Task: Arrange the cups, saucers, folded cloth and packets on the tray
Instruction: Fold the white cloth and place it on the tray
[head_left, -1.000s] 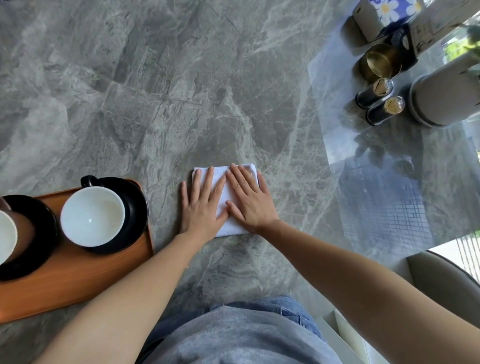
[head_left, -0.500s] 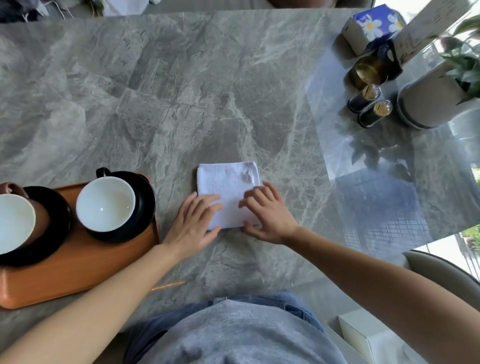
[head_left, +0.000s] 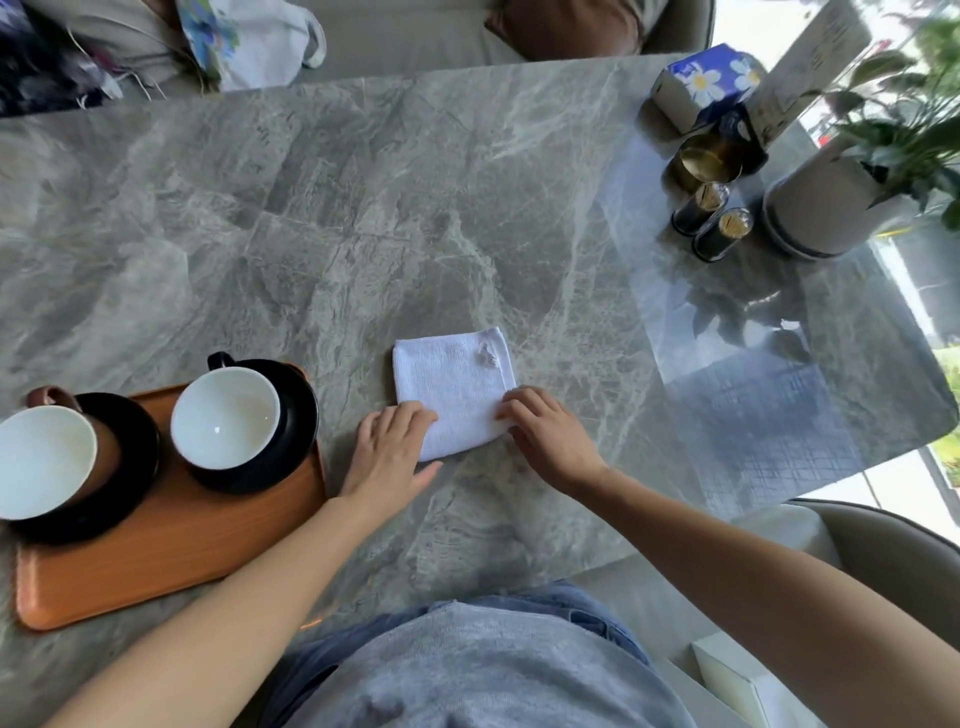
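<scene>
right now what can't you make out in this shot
- Near edge of the folded cloth: head view, covered by the fingertips of the left hand and right hand, so any grip is unclear.
- Left cup: cut off by the frame's left edge.
- Packets: none visible anywhere in the head view.
- Tray surface under the saucers: hidden.
- Contents of the two small dark jars: too small to tell.

Cloth (head_left: 453, 385) right of tray (head_left: 171, 556)
</scene>
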